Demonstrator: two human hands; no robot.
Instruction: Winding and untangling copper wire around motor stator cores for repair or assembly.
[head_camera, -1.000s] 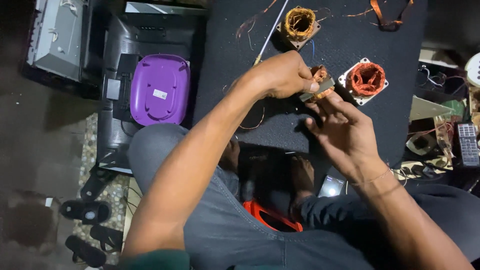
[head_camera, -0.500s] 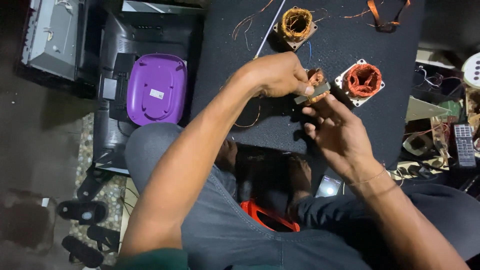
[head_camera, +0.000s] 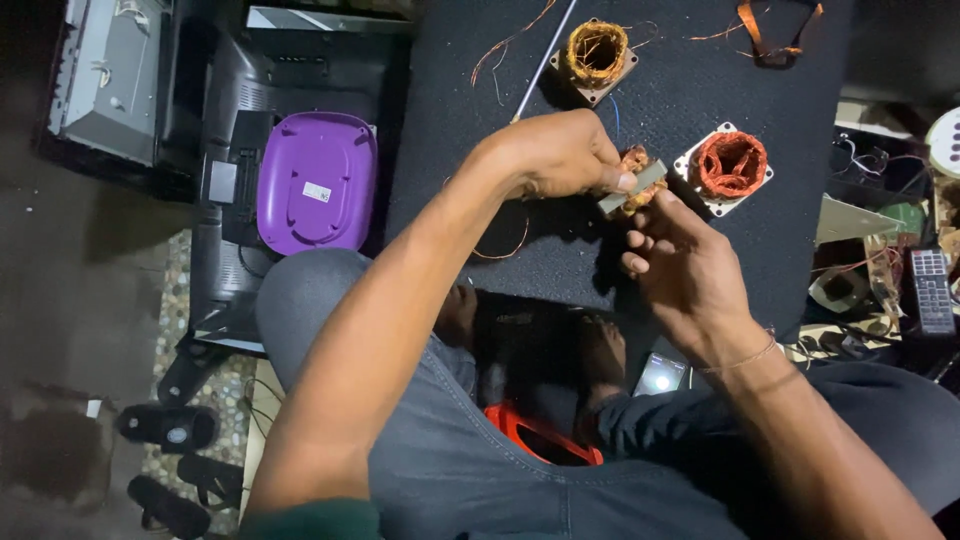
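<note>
My left hand grips a small motor coil, a metal core wound with copper wire, above a black mat. My right hand meets it from below, with fingertips pinching the coil's lower edge. Two more wound stators lie on the mat: a red-orange one in a white square frame just right of my hands, and a yellow-wound one farther up. Loose copper wire curls on the mat beneath my left wrist.
A purple plastic lid rests on a dark device at left. A thin metal rod lies on the mat. Circuit boards, wires and a remote crowd the right side. Sandals sit on the floor, an orange object lies between my legs.
Both hands stay on the small coil and have shifted slightly upward and closer together. The coil has turned a little between the fingers.
</note>
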